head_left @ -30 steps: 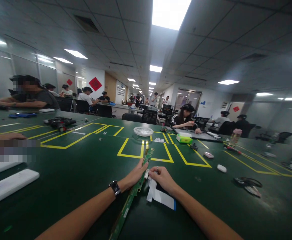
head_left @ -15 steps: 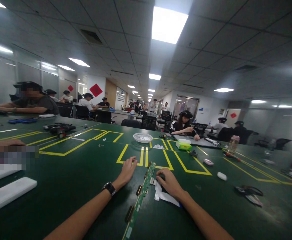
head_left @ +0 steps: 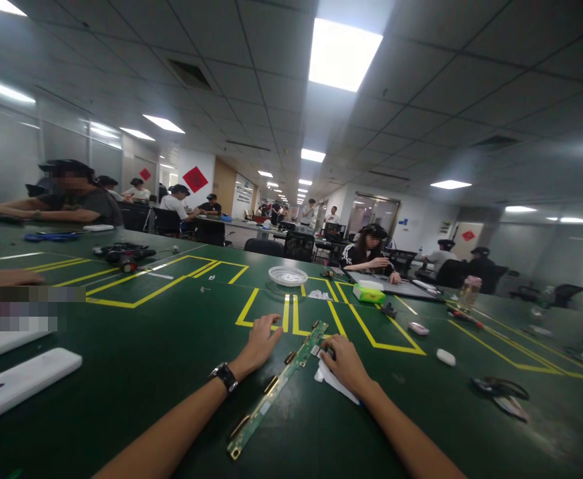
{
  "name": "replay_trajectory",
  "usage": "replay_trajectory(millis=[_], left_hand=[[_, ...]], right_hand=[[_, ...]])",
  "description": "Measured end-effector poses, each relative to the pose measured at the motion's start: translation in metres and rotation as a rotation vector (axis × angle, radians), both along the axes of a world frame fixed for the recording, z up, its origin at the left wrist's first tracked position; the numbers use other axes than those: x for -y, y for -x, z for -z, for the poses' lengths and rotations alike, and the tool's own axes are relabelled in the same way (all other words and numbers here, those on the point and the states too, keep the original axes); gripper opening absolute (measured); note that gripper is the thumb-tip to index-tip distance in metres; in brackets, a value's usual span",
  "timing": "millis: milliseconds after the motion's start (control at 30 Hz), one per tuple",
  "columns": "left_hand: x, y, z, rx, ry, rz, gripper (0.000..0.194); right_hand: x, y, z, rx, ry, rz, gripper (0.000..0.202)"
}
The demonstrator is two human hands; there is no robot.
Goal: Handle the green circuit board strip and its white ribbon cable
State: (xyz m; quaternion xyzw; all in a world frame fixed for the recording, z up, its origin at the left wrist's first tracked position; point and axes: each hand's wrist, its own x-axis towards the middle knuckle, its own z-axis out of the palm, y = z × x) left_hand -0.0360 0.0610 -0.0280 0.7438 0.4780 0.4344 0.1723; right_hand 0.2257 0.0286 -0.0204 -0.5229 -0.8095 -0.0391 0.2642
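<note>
A long, narrow green circuit board (head_left: 282,383) with brassy connectors along one edge lies slantwise on the table (head_left: 146,362) between my hands. My left hand (head_left: 260,342), which gripped it a second ago, is loosely open, holding nothing; my right hand (head_left: 344,362) curls over a white ribbon cable (head_left: 335,382), grip unclear. Beyond sits a round white basket (head_left: 288,283), contents indistinct.

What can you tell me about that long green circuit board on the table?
The circuit board is a long, narrow green strip with brownish-gold tabs spaced along its left edge, a pale patch on its face and a gold-ringed hole at its near end. It lies slantwise on the green table, far end to the right. The left hand is beside it, not gripping it; the right hand is near its far end, over a white ribbon. Whether that is attached is unclear.
</note>
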Motion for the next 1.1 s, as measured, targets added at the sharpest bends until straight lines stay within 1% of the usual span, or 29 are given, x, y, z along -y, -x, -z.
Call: replay_trajectory(millis=[100, 267, 333, 433, 600, 667, 700, 767, 900, 967, 1033, 1100], left_hand=[[0.0, 0.001, -0.002, 0.004, -0.004, -0.008, 0.039], [0.0, 0.001, -0.004, 0.01, 0.002, 0.013, 0.038], [0.0, 0.001, -0.004, 0.016, 0.001, 0.015, 0.037], [-0.001, 0.002, -0.004, 0.019, -0.004, 0.017, 0.037], [-0.001, 0.003, -0.003, 0.007, -0.012, 0.034, 0.036], [-0.001, 0.003, -0.003, 0.003, -0.011, 0.043, 0.036], [-0.001, 0.003, -0.004, 0.003, -0.012, 0.046, 0.035], [0.0, 0.004, -0.006, 0.008, -0.015, 0.051, 0.035], [-0.001, 0.006, -0.009, 0.017, -0.014, 0.041, 0.035], [-0.001, 0.007, -0.01, 0.01, -0.016, 0.031, 0.035], [-0.001, 0.007, -0.01, -0.004, -0.021, 0.022, 0.034], [0.0, 0.006, -0.01, -0.017, -0.03, 0.021, 0.033]], right_hand=[[0.002, 0.002, 0.0, -0.014, 0.009, -0.053, 0.009], [0.017, 0.02, -0.006, 0.028, 0.016, -0.262, 0.007], [0.02, 0.025, -0.007, 0.067, 0.01, -0.282, 0.008], [0.016, 0.021, -0.007, 0.099, -0.004, -0.192, 0.009], [0.002, -0.003, -0.006, 0.14, -0.007, 0.081, 0.016], [0.001, -0.008, -0.005, 0.147, 0.002, 0.141, 0.019], [0.002, -0.007, -0.005, 0.147, 0.008, 0.147, 0.02], [0.006, -0.001, -0.005, 0.141, 0.012, 0.113, 0.021], [0.017, 0.02, -0.004, 0.147, -0.013, -0.065, 0.017], [0.019, 0.026, -0.004, 0.163, -0.031, -0.111, 0.016], [0.017, 0.025, -0.004, 0.174, -0.047, -0.086, 0.016], [0.012, 0.017, -0.004, 0.175, -0.054, -0.014, 0.016]])
